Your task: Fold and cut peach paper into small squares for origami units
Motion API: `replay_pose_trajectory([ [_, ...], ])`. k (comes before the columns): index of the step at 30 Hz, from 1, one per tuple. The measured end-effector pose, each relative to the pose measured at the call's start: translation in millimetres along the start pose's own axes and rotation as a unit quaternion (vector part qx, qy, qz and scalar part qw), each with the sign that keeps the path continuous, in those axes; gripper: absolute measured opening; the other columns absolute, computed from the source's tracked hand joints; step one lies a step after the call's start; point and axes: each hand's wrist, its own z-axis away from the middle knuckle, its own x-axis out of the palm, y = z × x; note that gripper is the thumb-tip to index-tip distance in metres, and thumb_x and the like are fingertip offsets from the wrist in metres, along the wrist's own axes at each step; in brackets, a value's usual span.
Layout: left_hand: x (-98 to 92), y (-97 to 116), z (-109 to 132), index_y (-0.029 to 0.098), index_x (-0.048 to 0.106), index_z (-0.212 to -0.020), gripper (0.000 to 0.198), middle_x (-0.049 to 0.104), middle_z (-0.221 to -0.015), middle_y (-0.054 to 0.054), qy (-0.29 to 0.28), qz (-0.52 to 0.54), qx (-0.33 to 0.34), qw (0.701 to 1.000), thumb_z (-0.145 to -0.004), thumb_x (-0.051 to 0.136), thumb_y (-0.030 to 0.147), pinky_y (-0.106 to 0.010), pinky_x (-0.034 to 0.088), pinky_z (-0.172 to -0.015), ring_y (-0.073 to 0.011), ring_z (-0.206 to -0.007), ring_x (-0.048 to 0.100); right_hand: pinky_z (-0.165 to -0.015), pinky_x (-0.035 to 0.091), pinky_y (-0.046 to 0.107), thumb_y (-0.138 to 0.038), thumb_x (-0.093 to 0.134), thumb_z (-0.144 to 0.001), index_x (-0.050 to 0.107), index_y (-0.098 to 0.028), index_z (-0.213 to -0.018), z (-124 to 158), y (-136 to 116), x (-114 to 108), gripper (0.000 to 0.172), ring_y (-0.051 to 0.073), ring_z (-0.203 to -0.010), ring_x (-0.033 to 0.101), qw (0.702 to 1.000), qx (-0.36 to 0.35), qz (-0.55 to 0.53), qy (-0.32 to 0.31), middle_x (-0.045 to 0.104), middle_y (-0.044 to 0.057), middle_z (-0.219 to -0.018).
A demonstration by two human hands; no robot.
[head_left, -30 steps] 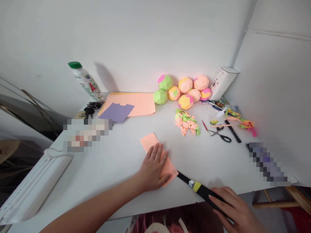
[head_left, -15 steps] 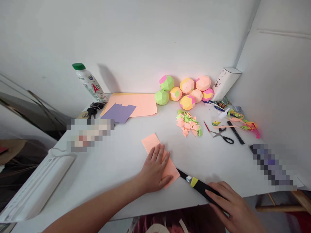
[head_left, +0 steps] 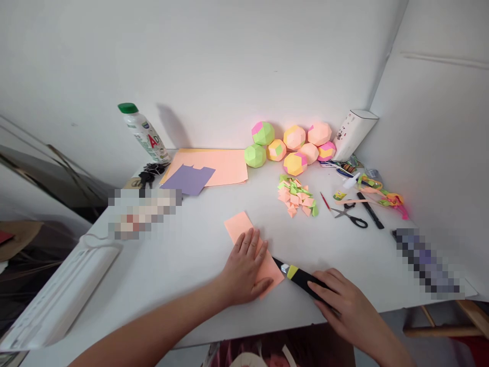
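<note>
My left hand (head_left: 244, 267) lies flat, fingers spread, pressing down a folded peach paper strip (head_left: 240, 225) on the white table (head_left: 183, 255). My right hand (head_left: 346, 303) grips the handle of a black and yellow utility knife (head_left: 296, 273). The knife lies low over the table, and its blade end touches the near right edge of the paper beside my left thumb.
Several coloured paper balls (head_left: 290, 145) sit at the back wall beside a white box (head_left: 353, 133). A heap of small folded pieces (head_left: 297, 196), scissors (head_left: 351, 216), a pen (head_left: 370, 210), paper sheets (head_left: 214, 165), a bottle (head_left: 143, 132) and a white keyboard (head_left: 53, 295) surround the work spot.
My right hand has slid the knife left along the table until its tip reached the paper's edge. My left hand has stayed pressed on the paper.
</note>
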Motion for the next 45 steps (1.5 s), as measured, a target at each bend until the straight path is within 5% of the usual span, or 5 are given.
replay_pose_trajectory([
  [6,-3.1,12.9,6.7,0.001,0.039,-0.138,0.078,0.029,-0.148,-0.026,0.024,0.001,0.036,0.999,-0.09,0.035,0.062,-0.054,0.02,-0.11,-0.0413,-0.14,0.015,-0.083,0.057,0.032,-0.021,0.055,-0.086,0.065,-0.022,-0.114,32.7,-7.1,-3.0,0.029,0.021,-0.104,0.062,0.998,-0.015,0.063,0.007,0.066,0.008,-0.113],
  [17,-17.9,1.2,-13.1,0.02,0.06,-0.104,0.027,0.052,-0.127,-0.013,0.024,0.056,-0.03,0.998,-0.086,0.058,0.04,-0.047,0.045,-0.092,-0.0311,-0.116,0.047,-0.086,0.056,0.028,-0.024,0.057,-0.086,0.065,-0.023,-0.116,47.2,-6.6,-4.8,0.031,0.02,-0.106,0.063,0.997,-0.01,0.075,0.021,0.067,0.007,-0.115],
  [22,-8.1,-1.7,-11.4,0.012,0.055,-0.122,0.05,0.052,-0.132,-0.017,0.032,0.026,-0.043,0.998,-0.089,0.05,0.049,-0.047,0.041,-0.097,-0.0327,-0.119,0.047,-0.085,0.056,0.028,-0.022,0.056,-0.086,0.066,-0.023,-0.114,45.2,-7.0,-6.6,0.029,0.02,-0.104,0.064,0.997,-0.022,0.075,0.027,0.067,0.007,-0.113],
  [28,3.6,-4.3,-7.5,0.004,0.044,-0.137,0.074,0.031,-0.149,-0.021,0.015,-0.055,-0.036,0.998,-0.092,0.03,0.061,-0.051,0.018,-0.112,-0.0379,-0.14,0.021,-0.083,0.057,0.029,-0.021,0.054,-0.086,0.066,-0.022,-0.112,41.4,-7.2,-4.7,0.028,0.021,-0.103,0.064,0.996,-0.018,0.081,0.027,0.067,0.008,-0.112],
  [45,2.9,-6.4,-8.0,0.003,0.039,-0.141,0.078,0.028,-0.15,-0.021,0.011,-0.048,-0.029,0.998,-0.092,0.027,0.063,-0.047,0.014,-0.113,-0.0362,-0.141,0.019,-0.081,0.055,0.037,-0.009,0.046,-0.088,0.064,-0.018,-0.113,-14.7,3.4,5.7,0.032,0.022,-0.1,0.057,0.999,0.013,-0.026,-0.02,0.062,0.012,-0.112],
])
